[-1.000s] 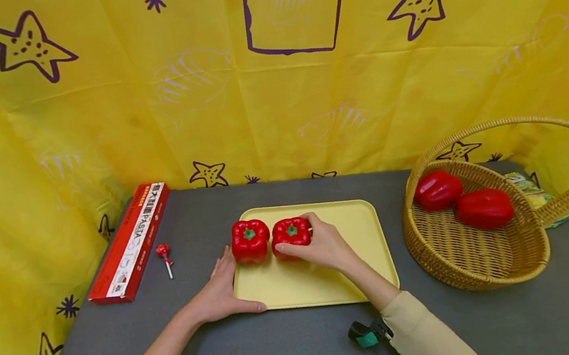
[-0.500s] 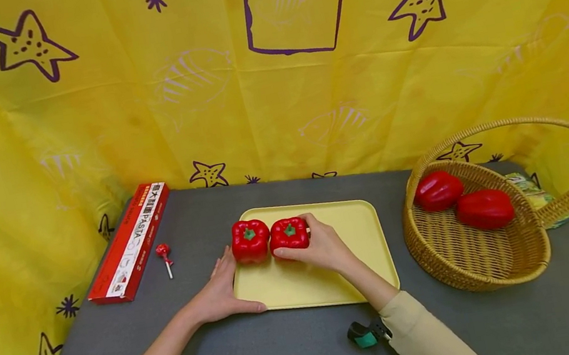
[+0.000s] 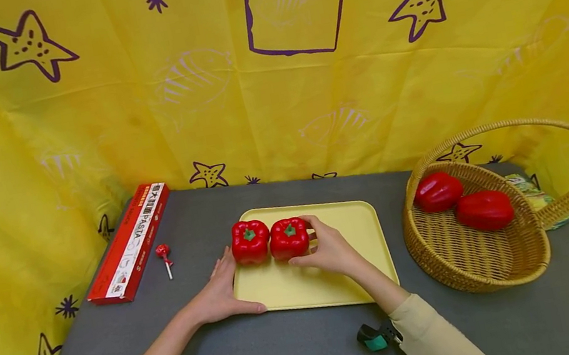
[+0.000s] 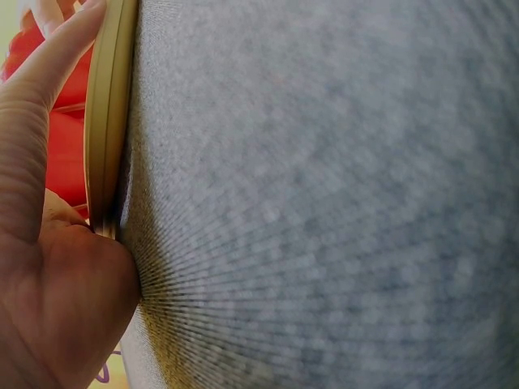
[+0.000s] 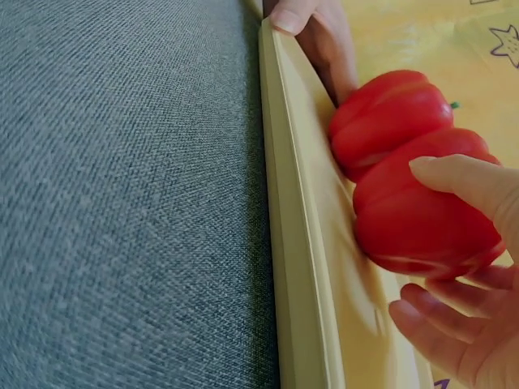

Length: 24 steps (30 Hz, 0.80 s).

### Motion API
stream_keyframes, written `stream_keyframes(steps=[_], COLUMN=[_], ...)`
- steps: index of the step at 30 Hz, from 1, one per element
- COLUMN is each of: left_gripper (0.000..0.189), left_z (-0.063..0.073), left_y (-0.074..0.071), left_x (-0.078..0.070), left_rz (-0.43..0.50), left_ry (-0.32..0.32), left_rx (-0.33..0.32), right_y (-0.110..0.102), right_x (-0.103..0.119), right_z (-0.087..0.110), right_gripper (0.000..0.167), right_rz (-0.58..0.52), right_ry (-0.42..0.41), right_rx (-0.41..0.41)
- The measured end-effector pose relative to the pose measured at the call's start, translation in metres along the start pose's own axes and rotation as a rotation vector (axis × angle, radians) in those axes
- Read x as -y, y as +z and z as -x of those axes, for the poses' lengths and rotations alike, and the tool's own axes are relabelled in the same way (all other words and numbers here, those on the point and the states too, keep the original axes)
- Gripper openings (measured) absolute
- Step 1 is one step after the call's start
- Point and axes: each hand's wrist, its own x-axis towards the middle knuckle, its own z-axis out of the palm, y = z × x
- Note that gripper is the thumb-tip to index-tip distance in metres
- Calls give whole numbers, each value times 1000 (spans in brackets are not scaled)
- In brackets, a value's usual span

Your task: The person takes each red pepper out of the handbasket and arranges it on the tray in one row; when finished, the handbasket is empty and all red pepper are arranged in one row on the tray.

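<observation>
Two red bell peppers with green stems stand side by side on the yellow tray (image 3: 337,282), the left pepper (image 3: 251,242) almost against the right pepper (image 3: 288,238). My left hand (image 3: 219,293) rests at the tray's near left corner, fingers stretched along its left side and thumb along the front rim. My right hand (image 3: 328,249) is spread around the right side of the right pepper. In the right wrist view its thumb (image 5: 454,178) overlaps the pepper, while the other fingers (image 5: 438,328) lie loose and apart from it.
A wicker basket (image 3: 449,269) with a tall handle stands at the right, two red peppers (image 3: 484,210) inside. Behind it a patterned packet (image 3: 533,194) partly shows. At the left lie a red pasta box (image 3: 131,246) and a lollipop (image 3: 163,253). Yellow cloth surrounds the grey table.
The right pepper has shifted slightly left, closer to the other one. My right hand has then loosened from it, its thumb moving down and right. The left hand has not moved.
</observation>
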Motion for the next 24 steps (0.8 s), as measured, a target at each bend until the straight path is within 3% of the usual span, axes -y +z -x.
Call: stream_keyframes(steps=[16,20,24], left_gripper=[128,128,128], left_z=[-1,0,0], left_y=[1,1,1], left_x=[1,1,1], left_rz=[-3,-3,-3], left_ry=[29,33,37], left_rx=[-10,-17,-23], right_y=[-3,-9,-17], right_x=[-1,-3,-7], right_z=[5,12,18], right_gripper=[95,87,66], right_rz=[32,8,-28], right_ry=[-22,-30,-77], right_rx=[-29,-77,-167])
